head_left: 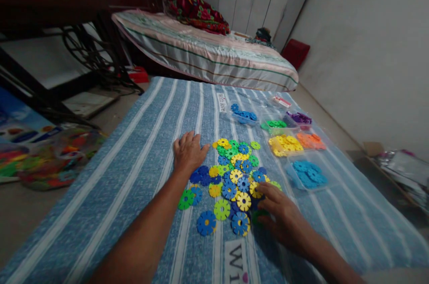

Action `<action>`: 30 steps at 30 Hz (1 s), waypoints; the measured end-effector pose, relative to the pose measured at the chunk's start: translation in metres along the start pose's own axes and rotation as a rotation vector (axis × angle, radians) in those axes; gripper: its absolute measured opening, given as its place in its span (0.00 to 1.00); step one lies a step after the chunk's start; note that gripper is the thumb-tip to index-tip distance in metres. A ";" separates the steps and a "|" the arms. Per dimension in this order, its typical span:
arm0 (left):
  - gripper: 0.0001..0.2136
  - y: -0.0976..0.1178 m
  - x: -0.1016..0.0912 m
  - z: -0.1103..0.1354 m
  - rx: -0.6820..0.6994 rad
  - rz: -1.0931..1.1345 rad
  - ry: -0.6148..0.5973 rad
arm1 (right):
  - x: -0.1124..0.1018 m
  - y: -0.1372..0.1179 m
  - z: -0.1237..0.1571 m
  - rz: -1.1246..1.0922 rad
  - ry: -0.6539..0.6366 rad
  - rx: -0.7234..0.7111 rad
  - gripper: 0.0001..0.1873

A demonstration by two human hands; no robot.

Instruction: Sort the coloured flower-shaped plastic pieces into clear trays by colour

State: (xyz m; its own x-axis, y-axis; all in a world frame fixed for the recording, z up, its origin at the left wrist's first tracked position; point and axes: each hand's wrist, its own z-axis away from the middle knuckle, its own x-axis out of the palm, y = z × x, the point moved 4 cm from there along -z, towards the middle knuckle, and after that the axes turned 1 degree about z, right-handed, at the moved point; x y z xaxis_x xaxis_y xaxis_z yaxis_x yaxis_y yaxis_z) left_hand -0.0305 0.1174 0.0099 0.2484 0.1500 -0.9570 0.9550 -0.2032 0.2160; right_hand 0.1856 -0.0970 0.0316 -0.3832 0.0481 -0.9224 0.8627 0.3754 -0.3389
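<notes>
A blue striped mat (140,154) carries a pile of coloured discs (231,172) at its middle, with trays (290,173) of sorted discs beside it. The left hand (188,152) lies flat, released, at the pile's left edge. The right hand (279,212) touches discs with bent fingers; whether it grips one cannot be told.

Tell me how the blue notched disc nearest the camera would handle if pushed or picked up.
The blue disc looks like thin, flat moulded plastic, so probably stiff and light. Lying flat on the striped mat, it would likely slide rather than roll. Its notched rim should make pinching easier.
</notes>
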 end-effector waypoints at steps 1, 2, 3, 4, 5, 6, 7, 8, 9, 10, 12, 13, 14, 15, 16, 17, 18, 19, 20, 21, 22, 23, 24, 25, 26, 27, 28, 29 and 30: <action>0.23 0.000 0.000 0.000 0.000 0.000 0.002 | -0.005 0.000 -0.004 -0.051 -0.014 -0.003 0.06; 0.23 0.000 -0.001 0.000 -0.002 0.001 0.001 | -0.011 0.001 -0.010 -0.091 -0.022 -0.014 0.07; 0.23 0.001 -0.001 0.000 -0.002 0.003 -0.001 | -0.018 0.004 -0.018 -0.111 -0.015 -0.028 0.07; 0.23 0.001 -0.002 0.000 -0.003 0.005 -0.002 | -0.028 0.010 -0.027 -0.107 0.013 -0.043 0.08; 0.23 0.001 -0.002 0.000 -0.005 0.008 -0.004 | -0.039 0.018 -0.037 -0.076 0.067 -0.060 0.08; 0.23 0.001 -0.002 0.000 -0.008 0.010 -0.004 | -0.053 0.028 -0.049 -0.023 0.141 -0.071 0.08; 0.23 0.001 -0.002 0.000 -0.008 0.012 -0.002 | -0.068 0.039 -0.061 0.045 0.250 -0.071 0.08; 0.23 0.001 -0.002 0.000 -0.009 0.013 0.000 | -0.084 0.051 -0.072 0.122 0.370 -0.058 0.09; 0.23 0.000 -0.002 0.000 -0.009 0.014 0.003 | -0.098 0.062 -0.082 0.207 0.473 -0.017 0.09; 0.23 0.000 -0.001 -0.001 -0.008 0.016 0.006 | -0.110 0.071 -0.090 0.287 0.566 0.044 0.08; 0.23 -0.001 0.000 -0.001 -0.006 0.018 0.010 | -0.122 0.080 -0.101 0.362 0.674 0.125 0.08; 0.23 -0.001 0.000 -0.001 -0.006 0.020 0.011 | -0.120 0.080 -0.104 0.354 0.672 0.133 0.08; 0.23 -0.001 0.001 -0.001 -0.005 0.022 0.013 | -0.113 0.076 -0.105 0.320 0.632 0.120 0.09; 0.23 -0.001 0.001 -0.001 -0.002 0.024 0.019 | -0.101 0.070 -0.105 0.272 0.561 0.097 0.09; 0.22 -0.001 0.000 0.000 0.002 0.025 0.026 | -0.085 0.063 -0.105 0.219 0.470 0.075 0.09; 0.23 -0.001 0.000 0.000 0.007 0.024 0.032 | -0.068 0.054 -0.103 0.181 0.372 0.070 0.09; 0.23 -0.001 -0.001 0.001 0.012 0.022 0.036 | -0.050 0.046 -0.100 0.165 0.284 0.085 0.10; 0.22 -0.001 -0.001 0.001 0.015 0.019 0.038 | -0.032 0.038 -0.098 0.159 0.203 0.105 0.11; 0.22 -0.001 -0.001 0.002 0.015 0.015 0.037 | -0.015 0.030 -0.095 0.152 0.130 0.121 0.12; 0.22 -0.001 -0.001 0.002 0.013 0.013 0.033 | -0.001 0.023 -0.092 0.146 0.078 0.126 0.14; 0.22 0.000 -0.002 0.002 0.011 0.012 0.030 | 0.010 0.015 -0.089 0.144 0.048 0.122 0.15; 0.22 0.000 -0.002 0.002 0.009 0.013 0.028 | 0.019 0.009 -0.085 0.148 0.034 0.116 0.17; 0.22 0.000 -0.002 0.002 0.009 0.014 0.028 | 0.026 0.003 -0.082 0.156 0.036 0.108 0.18; 0.22 0.000 -0.002 0.002 0.010 0.016 0.029 | 0.031 -0.001 -0.078 0.168 0.046 0.101 0.19; 0.22 0.000 -0.002 0.001 0.011 0.017 0.031 | 0.035 -0.005 -0.073 0.179 0.060 0.096 0.19; 0.22 0.000 -0.002 0.001 0.011 0.018 0.033 | 0.038 -0.009 -0.068 0.186 0.075 0.092 0.19; 0.22 0.000 -0.002 0.001 0.010 0.019 0.034 | 0.040 -0.012 -0.063 0.189 0.089 0.086 0.19; 0.22 0.000 -0.001 0.001 0.009 0.019 0.034 | 0.042 -0.015 -0.057 0.187 0.102 0.075 0.19; 0.22 0.000 -0.001 0.001 0.009 0.020 0.035 | 0.042 -0.018 -0.053 0.180 0.115 0.058 0.19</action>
State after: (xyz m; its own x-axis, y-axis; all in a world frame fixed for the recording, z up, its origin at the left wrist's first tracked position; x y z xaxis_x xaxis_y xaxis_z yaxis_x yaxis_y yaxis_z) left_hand -0.0313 0.1161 0.0106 0.2727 0.1792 -0.9453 0.9485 -0.2150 0.2328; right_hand 0.1368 -0.0530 0.0084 -0.2531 0.2160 -0.9430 0.9370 0.2975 -0.1834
